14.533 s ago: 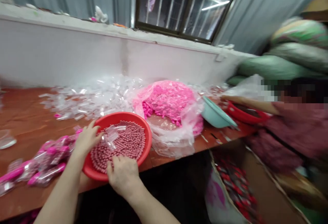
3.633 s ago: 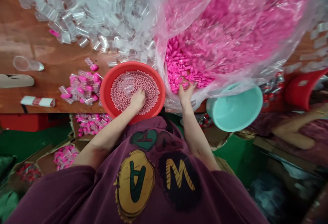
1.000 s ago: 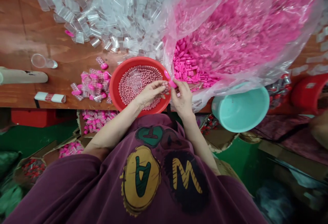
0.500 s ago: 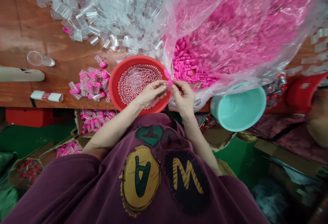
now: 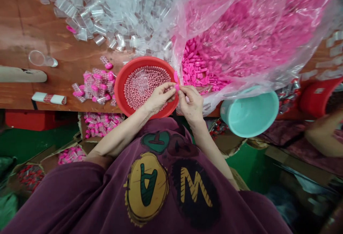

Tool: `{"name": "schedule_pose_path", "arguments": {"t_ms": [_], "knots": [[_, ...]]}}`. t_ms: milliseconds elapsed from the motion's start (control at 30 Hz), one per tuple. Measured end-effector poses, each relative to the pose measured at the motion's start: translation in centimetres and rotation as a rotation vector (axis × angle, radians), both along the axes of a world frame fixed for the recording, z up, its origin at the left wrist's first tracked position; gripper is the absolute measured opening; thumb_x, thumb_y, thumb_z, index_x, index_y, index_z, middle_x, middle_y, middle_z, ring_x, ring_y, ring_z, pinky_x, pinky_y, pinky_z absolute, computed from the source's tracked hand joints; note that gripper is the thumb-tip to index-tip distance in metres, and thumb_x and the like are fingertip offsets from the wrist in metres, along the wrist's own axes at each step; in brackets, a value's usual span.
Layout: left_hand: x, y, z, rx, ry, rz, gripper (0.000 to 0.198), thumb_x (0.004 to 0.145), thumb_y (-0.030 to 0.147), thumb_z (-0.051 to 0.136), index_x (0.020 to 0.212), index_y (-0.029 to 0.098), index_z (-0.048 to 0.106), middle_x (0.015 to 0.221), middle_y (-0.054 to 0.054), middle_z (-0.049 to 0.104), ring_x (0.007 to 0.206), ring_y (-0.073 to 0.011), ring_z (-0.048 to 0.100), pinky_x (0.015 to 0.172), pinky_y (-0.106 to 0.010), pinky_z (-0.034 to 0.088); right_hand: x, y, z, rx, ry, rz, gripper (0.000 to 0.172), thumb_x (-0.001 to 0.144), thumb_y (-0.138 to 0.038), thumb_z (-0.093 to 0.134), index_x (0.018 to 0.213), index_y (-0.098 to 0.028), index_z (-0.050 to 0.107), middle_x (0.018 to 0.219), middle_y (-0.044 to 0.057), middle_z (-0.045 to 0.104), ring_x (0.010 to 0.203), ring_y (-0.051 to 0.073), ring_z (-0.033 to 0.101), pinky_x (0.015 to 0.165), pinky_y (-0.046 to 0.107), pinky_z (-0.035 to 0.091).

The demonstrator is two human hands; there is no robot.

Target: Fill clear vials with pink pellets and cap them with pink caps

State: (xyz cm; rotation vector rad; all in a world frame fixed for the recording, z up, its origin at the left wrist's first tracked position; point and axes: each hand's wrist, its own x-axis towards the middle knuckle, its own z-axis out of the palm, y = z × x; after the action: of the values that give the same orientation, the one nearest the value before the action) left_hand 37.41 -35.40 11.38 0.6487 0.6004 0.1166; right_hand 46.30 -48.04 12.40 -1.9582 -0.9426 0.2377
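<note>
Over the right rim of a red bowl [image 5: 118, 94], both hands meet at a small pink plastic cap [image 5: 176, 76], its upper part sticking up between the fingertips. My left hand [image 5: 159, 98] pinches the cap from the left, partly covering the bowl. From the right, my right hand [image 5: 191, 101] closes thumb and fingers on the same piece. Pink beads [image 5: 134, 94] fill the bowl, and a few clear containers [image 5: 142, 80] lie on them. Just beyond my right hand, loose pink caps [image 5: 193, 66] spill out of a large clear plastic bag [image 5: 254, 34].
Clear empty containers [image 5: 115, 9] are heaped at the back. Left of the bowl lie bead-filled containers with pink caps [image 5: 98, 84]; more fill a box [image 5: 102, 123] below the table edge. A turquoise bucket [image 5: 249, 114] stands at right. Another person's arm [image 5: 325, 134] shows at far right.
My hands stay together at the pink cap, which has tilted slightly more upright. My right hand's fingers have curled in closer. The other person's arm at far right has moved.
</note>
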Motion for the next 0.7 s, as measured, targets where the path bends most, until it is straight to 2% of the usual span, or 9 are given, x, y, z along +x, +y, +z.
{"name": "schedule_pose_path", "arguments": {"t_ms": [100,200,300,400,467,567,633,700], "knots": [[-0.5,0.4,0.2,0.037,0.028,-0.011,0.047,0.072,0.045,0.099,0.101,0.017,0.075,0.072,0.005,0.057,0.061,-0.0057,0.048,0.057,-0.021,0.037,0.4,-0.3,0.6,-0.013,0.027,0.077,0.031,0.109,-0.044,0.054,0.107,-0.026,0.079,0.104,0.008,0.08,0.098,0.024,0.076,0.091,0.044,0.064],[-1.1,1.3,0.0,0.041,0.093,-0.112,0.043,0.069,0.042,0.1,0.095,0.017,0.077,0.072,0.005,0.061,0.059,-0.0056,0.05,0.057,-0.022,0.039,1.3,-0.2,0.2,-0.04,0.167,0.101,0.038,0.109,-0.053,0.055,0.099,-0.026,0.08,0.096,0.005,0.079,0.09,0.021,0.074,0.088,0.041,0.064],[-1.6,1.8,-0.4,0.002,0.112,-0.266,0.041,0.068,0.041,0.1,0.091,0.015,0.077,0.07,0.002,0.066,0.056,-0.0071,0.055,0.056,-0.023,0.04,2.3,0.6,-0.9,-0.005,0.403,0.003,0.049,0.103,-0.069,0.059,0.112,-0.026,0.079,0.096,0.003,0.078,0.088,0.019,0.073,0.087,0.038,0.064],[-1.5,1.5,-0.8,-0.094,0.119,-0.259,0.039,0.065,0.035,0.1,0.087,0.014,0.076,0.07,0.0,0.068,0.055,-0.0082,0.057,0.055,-0.024,0.042,2.7,1.6,-1.8,0.002,0.545,0.015,0.056,0.1,-0.075,0.06,0.124,-0.027,0.076,0.104,0.003,0.079,0.096,0.019,0.074,0.094,0.039,0.064],[-1.4,1.2,-1.1,-0.158,0.126,-0.176,0.034,0.066,0.031,0.098,0.085,0.014,0.075,0.071,0.0,0.068,0.057,-0.0085,0.058,0.057,-0.024,0.044,2.3,1.7,-2.0,0.011,0.503,0.018,0.052,0.102,-0.071,0.059,0.124,-0.027,0.076,0.109,0.004,0.08,0.099,0.019,0.075,0.098,0.04,0.064],[-1.2,0.9,-1.5,-0.232,0.14,-0.051,0.02,0.077,0.025,0.09,0.083,0.015,0.075,0.068,0.002,0.063,0.059,-0.0077,0.054,0.059,-0.024,0.046,1.2,0.8,-2.2,-0.016,0.307,0.05,0.045,0.104,-0.065,0.059,0.125,-0.027,0.074,0.118,0.007,0.079,0.109,0.024,0.075,0.103,0.047,0.063],[-1.1,0.8,-1.7,-0.264,0.167,-0.003,0.014,0.082,0.023,0.086,0.081,0.016,0.074,0.066,0.002,0.061,0.059,-0.0081,0.051,0.058,-0.023,0.044,0.2,-0.1,-2.6,-0.076,0.149,0.141,0.052,0.1,-0.065,0.067,0.134,-0.026,0.069,0.131,0.012,0.076,0.124,0.03,0.072,0.112,0.055,0.059],[-1.0,0.7,-1.9,-0.286,0.2,0.013,0.011,0.084,0.023,0.083,0.08,0.017,0.075,0.067,0.001,0.063,0.06,-0.0095,0.052,0.058,-0.024,0.044,-0.6,-0.8,-3.4,-0.149,0.021,0.2,0.071,0.094,-0.065,0.075,0.149,-0.023,0.059,0.147,0.018,0.067,0.14,0.037,0.063,0.121,0.062,0.052]]}}
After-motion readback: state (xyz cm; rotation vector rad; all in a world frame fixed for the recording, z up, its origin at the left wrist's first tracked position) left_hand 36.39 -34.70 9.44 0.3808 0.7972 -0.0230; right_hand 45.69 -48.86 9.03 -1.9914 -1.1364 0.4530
